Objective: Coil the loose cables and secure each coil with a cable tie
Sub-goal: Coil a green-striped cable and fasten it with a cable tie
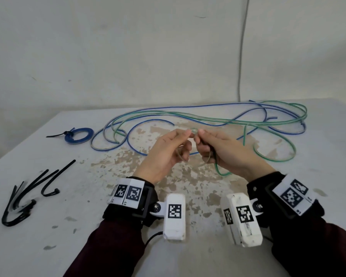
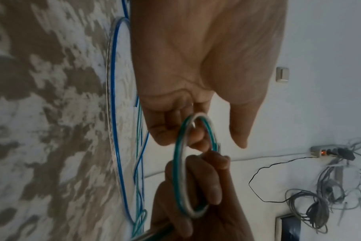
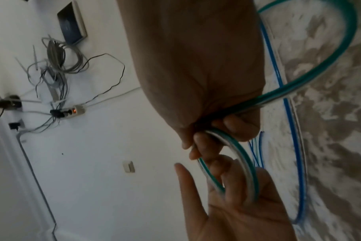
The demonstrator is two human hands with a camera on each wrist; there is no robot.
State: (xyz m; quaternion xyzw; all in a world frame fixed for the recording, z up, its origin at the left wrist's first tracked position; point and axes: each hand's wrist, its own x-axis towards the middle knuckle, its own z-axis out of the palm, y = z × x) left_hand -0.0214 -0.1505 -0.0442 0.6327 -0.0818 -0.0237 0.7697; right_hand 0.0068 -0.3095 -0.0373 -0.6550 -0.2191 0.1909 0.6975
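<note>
White surface (image 1: 288, 196), paint worn through to brown patches at centre. Lying on it: a tied blue coil (image 1: 79, 135) at far left, loose blue cable (image 1: 140, 124) and green cable (image 1: 276, 156) sprawled across the back, black cable ties (image 1: 28, 196) grouped at near left.
</note>
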